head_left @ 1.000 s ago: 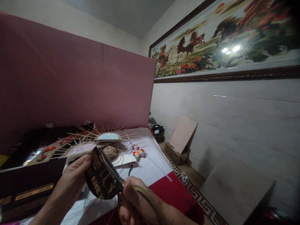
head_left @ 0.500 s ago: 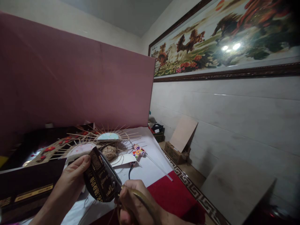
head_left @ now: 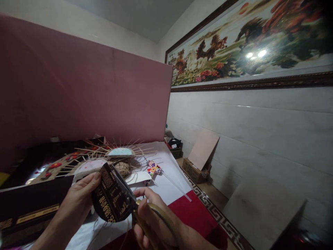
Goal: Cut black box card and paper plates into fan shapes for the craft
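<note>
My left hand [head_left: 85, 187] pinches the upper left edge of a black piece of printed cardboard [head_left: 112, 196] with gold lettering and a rounded lower edge. Scissors [head_left: 158, 217] with brass-coloured handles are in my right hand [head_left: 153, 211], fingers wrapped around the loops. Their blades lie along the right side of the cardboard, pointing up and left. Behind the cardboard sits a ball of twine [head_left: 122, 168], partly covered. A white half-round piece [head_left: 140, 177] lies just beyond the scissors.
Woven pieces with sticks fanning out [head_left: 119, 151] lie at the back of the table. A flower-patterned item [head_left: 154, 168] and a clear stick [head_left: 178, 187] lie to the right. A black box [head_left: 33, 205] stands at left. A pink panel [head_left: 104, 90] rises behind.
My right hand and the scissors have shifted slightly right and down along the cardboard's edge, and the index finger has straightened. The cardboard has turned a little in my left hand.
</note>
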Tool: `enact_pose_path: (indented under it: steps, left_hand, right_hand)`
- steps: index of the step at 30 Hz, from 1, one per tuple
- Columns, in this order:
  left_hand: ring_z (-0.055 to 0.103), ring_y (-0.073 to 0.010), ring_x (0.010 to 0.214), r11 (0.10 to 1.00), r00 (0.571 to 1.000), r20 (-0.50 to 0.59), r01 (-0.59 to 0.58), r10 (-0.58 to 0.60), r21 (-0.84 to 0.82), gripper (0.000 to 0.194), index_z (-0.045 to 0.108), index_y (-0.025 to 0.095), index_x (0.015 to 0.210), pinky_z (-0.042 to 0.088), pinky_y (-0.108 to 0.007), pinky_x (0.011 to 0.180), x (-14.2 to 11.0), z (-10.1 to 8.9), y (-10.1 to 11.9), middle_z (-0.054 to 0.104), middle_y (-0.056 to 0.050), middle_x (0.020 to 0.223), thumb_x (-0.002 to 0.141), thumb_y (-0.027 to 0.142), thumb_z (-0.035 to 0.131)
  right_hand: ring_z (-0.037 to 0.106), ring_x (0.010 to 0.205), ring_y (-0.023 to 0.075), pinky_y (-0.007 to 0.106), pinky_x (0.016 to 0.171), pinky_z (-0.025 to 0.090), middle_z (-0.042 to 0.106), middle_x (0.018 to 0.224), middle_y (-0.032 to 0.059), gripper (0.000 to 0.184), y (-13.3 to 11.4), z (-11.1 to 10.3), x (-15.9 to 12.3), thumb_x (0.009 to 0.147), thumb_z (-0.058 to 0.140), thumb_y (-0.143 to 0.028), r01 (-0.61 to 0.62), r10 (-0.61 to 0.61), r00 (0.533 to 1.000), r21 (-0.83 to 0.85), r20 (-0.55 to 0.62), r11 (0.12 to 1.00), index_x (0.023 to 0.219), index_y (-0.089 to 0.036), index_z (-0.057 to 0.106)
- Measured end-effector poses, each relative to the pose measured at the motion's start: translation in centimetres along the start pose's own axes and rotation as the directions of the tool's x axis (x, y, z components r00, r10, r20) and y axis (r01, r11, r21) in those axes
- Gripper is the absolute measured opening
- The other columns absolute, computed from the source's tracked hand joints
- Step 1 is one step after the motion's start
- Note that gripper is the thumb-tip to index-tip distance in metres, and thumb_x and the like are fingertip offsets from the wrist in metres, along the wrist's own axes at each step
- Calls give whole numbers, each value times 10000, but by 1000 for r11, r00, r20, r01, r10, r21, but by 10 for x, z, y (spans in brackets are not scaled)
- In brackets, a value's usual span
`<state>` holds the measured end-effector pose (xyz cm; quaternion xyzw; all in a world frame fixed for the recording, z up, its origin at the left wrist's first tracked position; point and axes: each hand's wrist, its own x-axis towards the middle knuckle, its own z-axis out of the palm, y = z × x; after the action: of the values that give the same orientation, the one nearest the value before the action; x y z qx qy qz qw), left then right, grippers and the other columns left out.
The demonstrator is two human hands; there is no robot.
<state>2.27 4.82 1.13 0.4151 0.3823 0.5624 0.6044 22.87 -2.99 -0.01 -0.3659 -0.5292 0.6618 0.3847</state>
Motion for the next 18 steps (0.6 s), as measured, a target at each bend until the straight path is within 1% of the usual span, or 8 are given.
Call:
enact_pose_path:
  steps: [3,5,7,9,12,16,18]
  left_hand:
    - [592,-147,538,1000,999,26,22,-22,2,375,747,143,780,483,-224,499,-2,1,-2,710,-55,638,544,412,862]
    - [604,-145,556,1000,999,31,23,-23,-8,337,747,152,795,488,-218,519,-3,2,-3,717,-50,655,578,388,849]
    - [618,-147,570,1000,999,29,19,-19,-17,316,749,158,809,494,-217,535,-3,3,-3,723,-43,672,584,357,849]
    - [616,-145,554,1000,1000,28,15,-15,-15,316,749,162,805,493,-216,526,-3,4,-3,713,-30,654,570,344,857]
    - [599,-136,527,1000,999,33,16,-16,-10,323,742,166,785,491,-214,516,-3,3,-3,686,-12,614,552,352,866]
    - [621,-151,568,1000,1000,13,6,-6,-13,350,745,162,853,494,-215,518,-4,3,-2,718,-38,680,586,364,844]
    - [614,-148,553,1000,1000,14,9,-9,-8,348,744,156,837,495,-217,517,-5,5,-2,720,-42,673,576,362,849]
  right_hand:
    - [459,389,68,142,340,354,545,582,-37,982,-2,0,2,571,373,-951,29,-29,1000,-52,3,998,1142,-154,424]
    - [470,397,71,145,333,368,545,583,-22,964,-5,1,3,569,337,-961,40,-39,999,-93,16,995,1069,-147,467]
    - [462,385,73,152,318,368,532,562,-26,956,-6,2,5,553,341,-967,27,-27,1000,-87,10,996,1025,-148,482]
    - [452,374,70,154,313,369,526,556,-35,913,-4,4,7,563,380,-955,12,-12,1000,-47,4,999,1006,-162,474]
    - [427,354,57,144,316,362,515,551,-65,825,1,6,8,610,447,-913,-1,1,1000,32,0,999,1016,-196,421]
    - [370,322,43,127,292,311,480,516,-97,784,3,10,6,629,499,-885,-8,10,1000,61,-16,998,1015,-213,384]
    - [349,314,40,123,279,294,466,505,-104,777,3,12,5,634,504,-881,-30,32,999,73,-30,997,1017,-217,383]
